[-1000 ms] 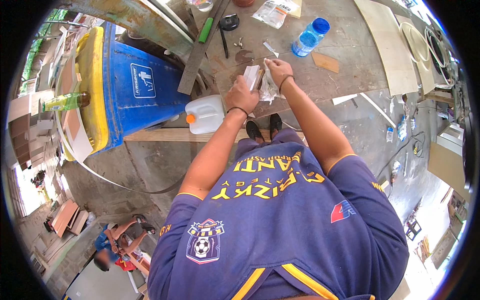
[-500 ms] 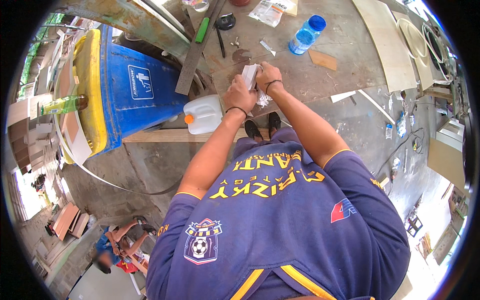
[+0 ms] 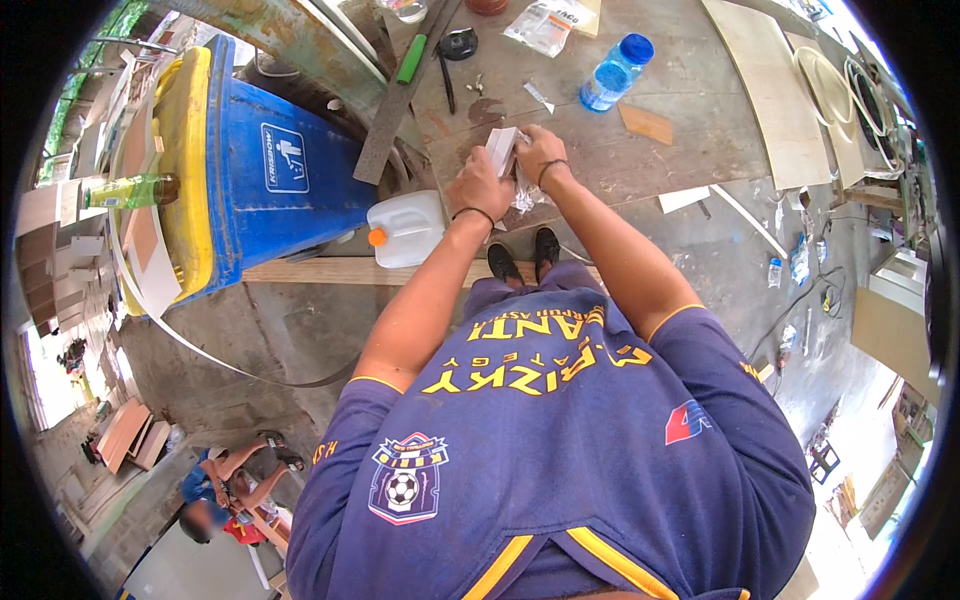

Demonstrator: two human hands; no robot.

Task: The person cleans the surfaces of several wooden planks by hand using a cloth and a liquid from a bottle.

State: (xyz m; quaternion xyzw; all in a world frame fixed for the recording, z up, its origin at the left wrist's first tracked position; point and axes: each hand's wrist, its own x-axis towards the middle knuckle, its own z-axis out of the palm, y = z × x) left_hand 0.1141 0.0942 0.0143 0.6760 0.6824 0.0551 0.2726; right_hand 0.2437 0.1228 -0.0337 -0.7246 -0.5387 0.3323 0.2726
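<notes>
My left hand (image 3: 480,188) is closed around a white, straight-edged piece (image 3: 502,147), which sticks up past my fingers at the near edge of the worktable (image 3: 700,150). Right beside it, my right hand (image 3: 542,156) is closed with its fingers bent against the piece's right side. Whatever sits inside those right fingers is hidden. Below and between both hands hangs a bunch of thin white curled strips (image 3: 525,195). Both wrists wear a dark band.
On the table lie a blue-capped bottle (image 3: 615,74), a wood offcut (image 3: 646,124), a green-handled tool (image 3: 411,60), a long metal bar (image 3: 395,110) and a plastic packet (image 3: 548,27). A white jerrycan (image 3: 408,232) and blue bin (image 3: 290,160) stand left. Another person (image 3: 215,490) sits at lower left.
The whole view has shifted slightly. Both hands keep nearly the same place and hold on the white piece, with only a small shift of the fingers.
</notes>
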